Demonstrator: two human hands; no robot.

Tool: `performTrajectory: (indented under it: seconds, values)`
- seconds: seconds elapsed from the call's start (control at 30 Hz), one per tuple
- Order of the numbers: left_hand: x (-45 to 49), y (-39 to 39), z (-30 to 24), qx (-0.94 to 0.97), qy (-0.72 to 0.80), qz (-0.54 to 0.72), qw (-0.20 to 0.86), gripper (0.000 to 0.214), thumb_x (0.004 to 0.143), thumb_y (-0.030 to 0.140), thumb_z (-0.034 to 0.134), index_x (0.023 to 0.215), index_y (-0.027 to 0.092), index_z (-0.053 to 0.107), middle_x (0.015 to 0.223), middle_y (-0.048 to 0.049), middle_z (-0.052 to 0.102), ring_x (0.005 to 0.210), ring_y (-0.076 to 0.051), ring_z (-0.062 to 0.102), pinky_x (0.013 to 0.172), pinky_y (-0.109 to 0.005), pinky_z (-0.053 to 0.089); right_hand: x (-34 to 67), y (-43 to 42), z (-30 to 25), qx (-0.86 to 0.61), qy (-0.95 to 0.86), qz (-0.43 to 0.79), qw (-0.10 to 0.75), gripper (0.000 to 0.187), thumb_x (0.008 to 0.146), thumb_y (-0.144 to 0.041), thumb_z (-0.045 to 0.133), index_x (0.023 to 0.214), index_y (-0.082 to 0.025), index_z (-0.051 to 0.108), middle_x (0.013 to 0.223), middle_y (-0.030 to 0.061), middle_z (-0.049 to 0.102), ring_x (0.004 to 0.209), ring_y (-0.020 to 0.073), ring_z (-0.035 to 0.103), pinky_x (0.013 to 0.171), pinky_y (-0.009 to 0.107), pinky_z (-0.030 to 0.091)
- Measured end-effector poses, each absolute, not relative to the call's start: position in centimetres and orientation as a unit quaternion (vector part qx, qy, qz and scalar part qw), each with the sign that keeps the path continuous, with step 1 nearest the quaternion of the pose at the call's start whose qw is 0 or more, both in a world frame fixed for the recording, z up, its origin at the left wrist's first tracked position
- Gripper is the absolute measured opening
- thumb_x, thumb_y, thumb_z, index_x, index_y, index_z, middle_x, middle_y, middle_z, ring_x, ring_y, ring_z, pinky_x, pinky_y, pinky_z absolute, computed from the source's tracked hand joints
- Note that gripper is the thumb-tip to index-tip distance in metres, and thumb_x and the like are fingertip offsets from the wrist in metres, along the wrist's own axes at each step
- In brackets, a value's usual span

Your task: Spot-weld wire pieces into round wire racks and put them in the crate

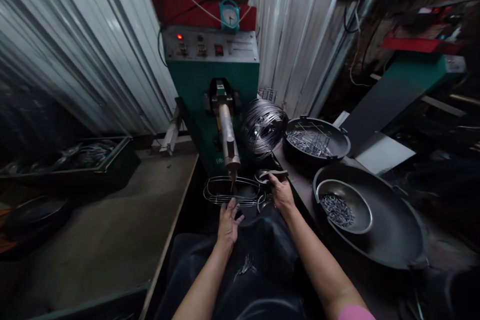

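A small oval wire basket frame [232,191] lies under the metal electrode arm [227,141] of a green welding machine [212,85]. My left hand [228,221] rests its fingers on the near rim of that frame. My right hand [281,191] is closed on the frame's right end, near a wire loop [270,175]. A few short wire pieces [245,265] lie on the dark cloth over my lap.
A coil of wire rings [262,125] stands to the right of the machine. A dark pan [317,141] holds wire pieces. A metal bowl [343,206] of small wire bits sits inside a large dark pan [390,230]. A crate [71,160] of wire parts sits left.
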State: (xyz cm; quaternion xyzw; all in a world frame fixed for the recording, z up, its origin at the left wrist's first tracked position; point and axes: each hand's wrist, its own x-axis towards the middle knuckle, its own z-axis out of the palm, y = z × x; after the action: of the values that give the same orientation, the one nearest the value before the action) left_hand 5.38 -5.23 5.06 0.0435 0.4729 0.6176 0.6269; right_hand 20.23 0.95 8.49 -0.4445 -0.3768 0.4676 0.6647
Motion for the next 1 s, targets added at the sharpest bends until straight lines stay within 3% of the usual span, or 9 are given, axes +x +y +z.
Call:
performTrajectory:
  seconds: [0.13, 0.3, 0.4, 0.6, 0.77, 0.9, 1.0]
  values:
    - [7.1, -4.5, 5.7, 0.028, 0.475, 0.642, 0.602, 0.039, 0.064, 0.025, 0.07, 0.096, 0.024, 0.048, 0.098, -0.0053, 0.061, 0.109, -0.022, 0.052, 0.091, -0.052, 0.037, 21.5, -0.3, 6.7, -0.451, -0.386, 0.466, 0.656, 0.031, 0.062, -0.034, 0.072, 0.088, -0.019, 0.063, 0.089, 0.003, 0.067, 0.087, 0.0201, 0.061, 0.085, 0.035, 0.046]
    - [7.4, -3.6, 5.3, 0.035, 0.451, 0.678, 0.579, 0.032, 0.057, 0.02, 0.073, 0.081, 0.019, 0.052, 0.075, 0.0014, 0.057, 0.078, -0.014, 0.059, 0.085, -0.041, 0.045, 22.2, -0.6, 6.8, -0.439, -0.47, 0.49, 0.588, 0.024, 0.063, -0.033, 0.072, 0.083, -0.02, 0.067, 0.083, 0.0023, 0.068, 0.083, 0.0194, 0.062, 0.084, 0.034, 0.046]
    - [7.3, -3.7, 5.0, 0.042, 0.442, 0.666, 0.599, 0.023, 0.061, 0.022, 0.07, 0.077, 0.018, 0.053, 0.072, 0.0024, 0.055, 0.07, -0.011, 0.057, 0.084, -0.04, 0.047, 22.8, -0.7, 7.0, -0.464, -0.432, 0.474, 0.611, 0.025, 0.062, -0.034, 0.071, 0.082, -0.019, 0.066, 0.082, 0.0023, 0.068, 0.082, 0.0196, 0.061, 0.082, 0.034, 0.046]
    - [7.0, -4.3, 6.1, -0.011, 0.444, 0.622, 0.645, 0.009, 0.077, 0.02, 0.055, 0.085, 0.018, 0.053, 0.081, -0.0033, 0.055, 0.076, -0.014, 0.06, 0.083, -0.041, 0.049, 24.0, -2.2, 7.5, -0.508, -0.405, 0.408, 0.642, 0.022, 0.069, -0.03, 0.06, 0.087, -0.017, 0.061, 0.083, 0.0025, 0.066, 0.083, 0.0191, 0.06, 0.081, 0.032, 0.044]
    - [5.9, -4.6, 6.8, -0.112, 0.397, 0.6, 0.686, 0.025, 0.083, 0.035, 0.051, 0.092, 0.012, 0.05, 0.083, -0.0086, 0.055, 0.079, -0.017, 0.061, 0.077, -0.037, 0.053, 23.9, -2.6, 9.3, -0.488, -0.603, 0.33, 0.537, 0.018, 0.078, -0.026, 0.051, 0.092, -0.019, 0.06, 0.082, 0.0017, 0.062, 0.079, 0.0166, 0.058, 0.077, 0.03, 0.044]
    - [5.2, -4.5, 7.0, -0.148, 0.38, 0.592, 0.695, 0.032, 0.082, 0.039, 0.053, 0.094, 0.01, 0.049, 0.076, -0.0072, 0.054, 0.074, -0.018, 0.061, 0.07, -0.035, 0.055, 22.4, -1.6, 10.5, -0.487, -0.724, 0.246, 0.422, 0.026, 0.077, -0.03, 0.06, 0.1, -0.02, 0.062, 0.093, 0.0043, 0.061, 0.084, 0.0173, 0.058, 0.078, 0.029, 0.044]
    - [4.7, -4.1, 7.4, -0.154, 0.382, 0.588, 0.696, 0.034, 0.08, 0.041, 0.055, 0.093, 0.01, 0.05, 0.073, -0.0065, 0.053, 0.069, -0.018, 0.061, 0.066, -0.036, 0.056, 20.9, -0.7, 11.3, -0.504, -0.759, 0.198, 0.361, 0.019, 0.078, -0.029, 0.062, 0.095, -0.021, 0.066, 0.091, 0.0039, 0.06, 0.081, 0.0157, 0.058, 0.074, 0.026, 0.044]
